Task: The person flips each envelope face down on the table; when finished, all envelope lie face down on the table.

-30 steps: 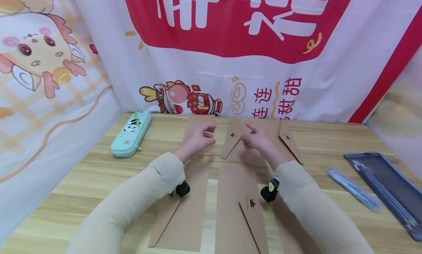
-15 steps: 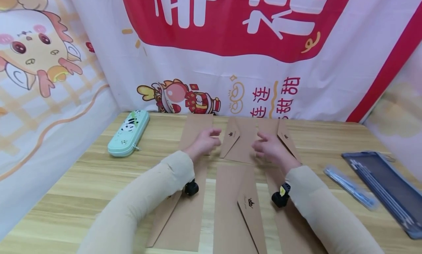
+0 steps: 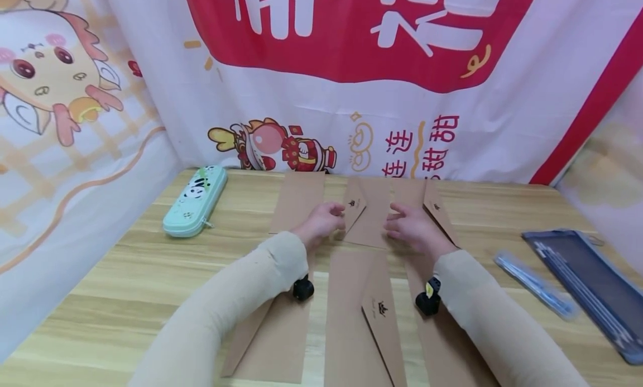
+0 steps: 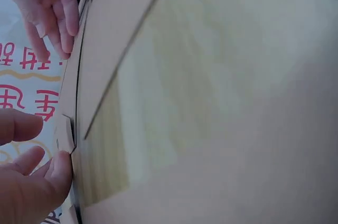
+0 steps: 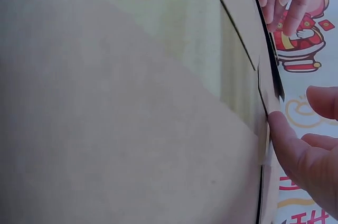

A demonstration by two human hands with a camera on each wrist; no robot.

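A mint pencil case [image 3: 196, 201] lay well to the left of your left hand [image 3: 324, 219], which extended forward, palm turned inward, fingers loosely bent and thumb parted from them, at the left edge of a brown envelope [image 3: 370, 222]. That crown-marked sheet lay flat between your two hands. Your right hand [image 3: 413, 226] faced it from the opposite edge, fingers relaxed, thumb likewise apart; whether fingertips touched paper was hard to tell. Well to that hand's right lay a slim blue packet [image 3: 534, 285], then a dark mesh pouch [image 3: 588, 289].
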